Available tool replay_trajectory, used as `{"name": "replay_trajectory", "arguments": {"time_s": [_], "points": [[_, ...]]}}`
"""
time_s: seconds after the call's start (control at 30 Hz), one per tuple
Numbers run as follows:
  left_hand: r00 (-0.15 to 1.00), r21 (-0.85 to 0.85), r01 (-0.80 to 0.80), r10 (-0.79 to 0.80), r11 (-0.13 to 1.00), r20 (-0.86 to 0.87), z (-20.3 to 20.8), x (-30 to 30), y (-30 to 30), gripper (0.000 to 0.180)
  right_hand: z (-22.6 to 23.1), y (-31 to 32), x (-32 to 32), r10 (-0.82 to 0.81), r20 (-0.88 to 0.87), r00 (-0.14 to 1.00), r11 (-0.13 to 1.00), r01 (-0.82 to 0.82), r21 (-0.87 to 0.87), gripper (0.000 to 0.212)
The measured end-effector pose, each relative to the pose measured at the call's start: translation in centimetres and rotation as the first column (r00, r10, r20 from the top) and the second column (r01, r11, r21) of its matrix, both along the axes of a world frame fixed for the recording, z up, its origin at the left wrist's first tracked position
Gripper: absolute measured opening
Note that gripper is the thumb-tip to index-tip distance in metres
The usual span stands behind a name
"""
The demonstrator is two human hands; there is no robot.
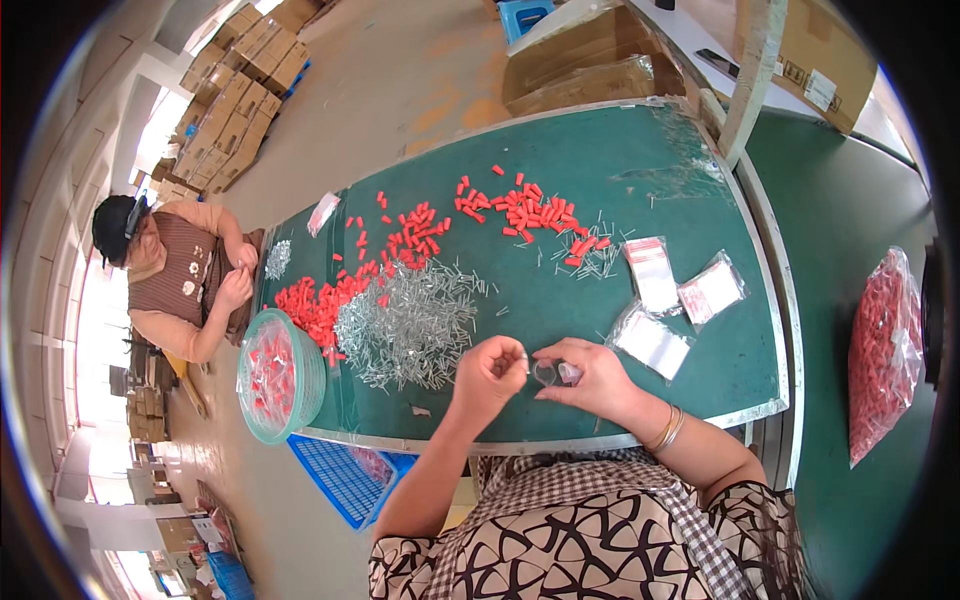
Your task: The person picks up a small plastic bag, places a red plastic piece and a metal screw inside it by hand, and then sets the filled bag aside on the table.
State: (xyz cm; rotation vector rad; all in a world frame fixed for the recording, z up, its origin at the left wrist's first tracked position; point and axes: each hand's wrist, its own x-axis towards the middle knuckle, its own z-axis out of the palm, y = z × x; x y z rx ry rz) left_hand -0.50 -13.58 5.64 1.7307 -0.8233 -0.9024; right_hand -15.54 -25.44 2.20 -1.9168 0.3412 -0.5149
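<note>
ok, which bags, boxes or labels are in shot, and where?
Small clear bag: pinched between both hands, near table edge.
Three zip bags: flat on green table, right; clear, red-striped tops.
Big bag of red pieces: far right, clear.
Cardboard boxes: beyond table; brown.
White label: on top-right box.

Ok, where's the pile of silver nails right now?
In the head view, the nail pile lies on the green table, left of the left hand, with the red caps touching its left edge.
</note>
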Motion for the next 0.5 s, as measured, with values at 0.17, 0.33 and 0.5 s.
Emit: {"name": "replay_trajectory", "arguments": {"time_s": [0.17,0.33,0.5], "points": [[0.950,-0.041,0.119,-0.102,0.992,0.296,0.4,-0.9,0.2,0.008,-0.1,0.1,0.2,-0.035,0.024,0.999,0.999,0.035,0.003,0.044],[0.946,-0.119,0.062,-0.021,0.991,0.325,-0.6,0.9,0.4,0.011,0.3,-0.1,0.1,-0.064,0.038,0.997,0.998,0.065,-0.004,0.045],[0.948,-0.074,-0.127,0.144,0.989,0.283,-1.2,2.9,-1.9,0.008,0.6,-0.5,-0.2,-0.105,0.071,0.992,0.991,0.110,-0.076,0.046]]}}
